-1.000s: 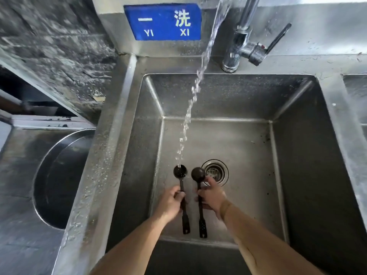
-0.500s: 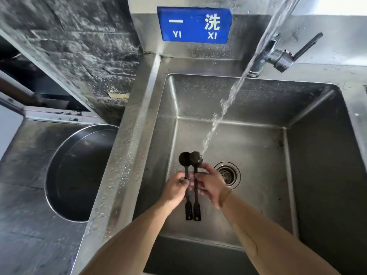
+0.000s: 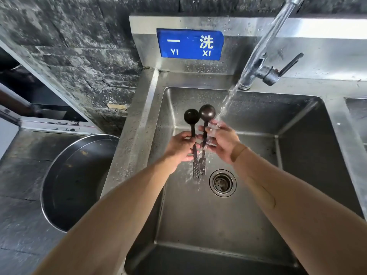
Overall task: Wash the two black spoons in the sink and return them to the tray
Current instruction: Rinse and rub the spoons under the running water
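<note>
Mid-frame, left hand (image 3: 179, 146) and right hand (image 3: 223, 141) each pinch one of two black spoons (image 3: 199, 139) under running water (image 3: 228, 101). Rinsing step, I'd say. Next up is the tray, which isn't in view.

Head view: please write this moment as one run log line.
left hand: holds left spoon | right hand: holds right spoon | water: hits right hand
</note>
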`<act>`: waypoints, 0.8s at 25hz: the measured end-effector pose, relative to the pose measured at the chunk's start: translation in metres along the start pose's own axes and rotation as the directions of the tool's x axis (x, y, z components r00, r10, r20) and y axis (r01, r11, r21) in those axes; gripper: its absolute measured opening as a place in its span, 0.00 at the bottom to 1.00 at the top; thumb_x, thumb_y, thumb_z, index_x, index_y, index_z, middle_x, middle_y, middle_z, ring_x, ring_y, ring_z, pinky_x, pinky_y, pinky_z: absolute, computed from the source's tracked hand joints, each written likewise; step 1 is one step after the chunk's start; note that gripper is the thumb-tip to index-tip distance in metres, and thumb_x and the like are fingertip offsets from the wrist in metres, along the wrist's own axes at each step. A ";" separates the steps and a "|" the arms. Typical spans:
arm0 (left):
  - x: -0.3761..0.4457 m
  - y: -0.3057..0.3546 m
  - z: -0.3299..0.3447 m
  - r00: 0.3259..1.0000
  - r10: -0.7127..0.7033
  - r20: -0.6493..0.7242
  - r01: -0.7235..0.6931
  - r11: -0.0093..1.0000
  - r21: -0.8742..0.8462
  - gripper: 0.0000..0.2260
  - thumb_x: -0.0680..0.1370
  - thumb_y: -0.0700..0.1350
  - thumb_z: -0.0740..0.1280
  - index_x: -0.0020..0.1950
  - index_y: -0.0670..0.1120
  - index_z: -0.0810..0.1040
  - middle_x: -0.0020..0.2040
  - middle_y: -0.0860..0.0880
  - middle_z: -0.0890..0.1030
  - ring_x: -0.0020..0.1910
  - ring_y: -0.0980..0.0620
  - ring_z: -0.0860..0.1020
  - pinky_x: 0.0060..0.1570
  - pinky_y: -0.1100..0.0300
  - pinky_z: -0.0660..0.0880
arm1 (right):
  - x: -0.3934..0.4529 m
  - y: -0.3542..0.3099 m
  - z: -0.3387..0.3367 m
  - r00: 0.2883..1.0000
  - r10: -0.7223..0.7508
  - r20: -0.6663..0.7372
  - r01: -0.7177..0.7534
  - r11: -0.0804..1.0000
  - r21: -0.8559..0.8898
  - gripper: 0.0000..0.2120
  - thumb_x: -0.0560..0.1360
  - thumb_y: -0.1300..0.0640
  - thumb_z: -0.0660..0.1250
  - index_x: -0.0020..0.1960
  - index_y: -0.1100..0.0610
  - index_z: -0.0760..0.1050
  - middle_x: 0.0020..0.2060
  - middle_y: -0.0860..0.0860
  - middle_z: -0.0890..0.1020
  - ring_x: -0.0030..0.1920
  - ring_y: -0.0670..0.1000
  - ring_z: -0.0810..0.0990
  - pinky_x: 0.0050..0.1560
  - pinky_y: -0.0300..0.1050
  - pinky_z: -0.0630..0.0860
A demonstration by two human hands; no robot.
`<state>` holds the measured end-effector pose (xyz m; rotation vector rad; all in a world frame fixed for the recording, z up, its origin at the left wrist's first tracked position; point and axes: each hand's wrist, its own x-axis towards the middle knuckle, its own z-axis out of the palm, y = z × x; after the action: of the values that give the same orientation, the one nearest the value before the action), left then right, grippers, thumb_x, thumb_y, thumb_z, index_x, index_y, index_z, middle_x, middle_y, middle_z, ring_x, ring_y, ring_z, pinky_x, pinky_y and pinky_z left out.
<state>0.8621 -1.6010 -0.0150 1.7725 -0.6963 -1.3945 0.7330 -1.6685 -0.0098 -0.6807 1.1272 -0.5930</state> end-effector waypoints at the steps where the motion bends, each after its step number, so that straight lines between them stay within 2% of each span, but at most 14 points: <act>1: 0.003 0.008 -0.001 1.000 0.018 -0.004 -0.018 1.000 0.001 0.07 0.80 0.41 0.62 0.56 0.46 0.78 0.47 0.48 0.83 0.41 0.55 0.83 0.34 0.65 0.81 | 0.000 -0.008 0.001 1.000 -0.029 0.006 0.029 1.000 -0.010 0.11 0.79 0.66 0.60 0.56 0.53 0.76 0.52 0.53 0.86 0.50 0.54 0.85 0.48 0.50 0.80; 4: 0.008 0.019 0.000 0.999 0.036 -0.013 -0.037 0.999 -0.030 0.07 0.80 0.41 0.63 0.55 0.48 0.78 0.45 0.48 0.84 0.38 0.56 0.84 0.32 0.64 0.81 | 0.001 -0.019 0.002 0.997 -0.080 0.004 0.080 0.996 -0.047 0.09 0.78 0.64 0.62 0.51 0.52 0.77 0.46 0.50 0.87 0.49 0.54 0.85 0.48 0.49 0.79; 7: 0.005 0.009 0.005 1.000 0.029 -0.010 -0.029 0.999 -0.034 0.06 0.80 0.42 0.64 0.49 0.52 0.79 0.43 0.49 0.84 0.35 0.56 0.84 0.30 0.64 0.81 | 0.000 -0.009 -0.004 0.997 -0.077 0.012 0.077 0.994 -0.074 0.09 0.77 0.65 0.64 0.52 0.54 0.78 0.45 0.49 0.87 0.47 0.53 0.85 0.46 0.48 0.78; 10: 0.000 -0.014 0.011 1.000 -0.001 0.001 0.001 0.999 -0.034 0.07 0.79 0.44 0.65 0.56 0.50 0.79 0.46 0.51 0.82 0.40 0.55 0.82 0.31 0.65 0.81 | -0.003 0.013 -0.013 0.999 -0.035 -0.005 0.034 0.997 -0.064 0.10 0.78 0.65 0.64 0.56 0.56 0.78 0.51 0.54 0.86 0.46 0.53 0.84 0.45 0.48 0.79; 14: -0.016 -0.042 0.015 0.999 -0.054 0.000 0.053 0.994 -0.095 0.09 0.78 0.46 0.67 0.58 0.49 0.79 0.47 0.52 0.83 0.37 0.57 0.84 0.32 0.65 0.80 | -0.008 0.046 -0.020 1.000 0.026 -0.014 -0.026 0.999 -0.023 0.11 0.78 0.66 0.64 0.55 0.54 0.79 0.50 0.55 0.86 0.48 0.54 0.84 0.55 0.53 0.79; 17: -0.029 -0.060 0.013 0.995 -0.103 -0.001 0.102 0.986 -0.129 0.08 0.78 0.46 0.67 0.57 0.50 0.79 0.49 0.49 0.85 0.42 0.54 0.85 0.33 0.65 0.79 | -0.013 0.068 -0.021 0.998 0.068 0.013 -0.068 0.998 -0.006 0.10 0.77 0.65 0.65 0.51 0.51 0.80 0.45 0.53 0.87 0.44 0.52 0.85 0.49 0.49 0.80; 20: -0.047 -0.075 0.011 0.992 -0.128 -0.013 0.124 0.979 -0.164 0.06 0.79 0.44 0.65 0.52 0.53 0.79 0.47 0.51 0.84 0.38 0.57 0.84 0.30 0.67 0.78 | -0.019 0.090 -0.021 0.992 0.123 0.039 -0.123 0.992 0.013 0.10 0.77 0.64 0.66 0.52 0.52 0.80 0.46 0.51 0.88 0.44 0.52 0.85 0.44 0.45 0.79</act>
<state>0.8371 -1.5242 -0.0529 1.7253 -0.4504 -1.4688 0.7147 -1.5991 -0.0716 -0.6023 1.1195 -0.4817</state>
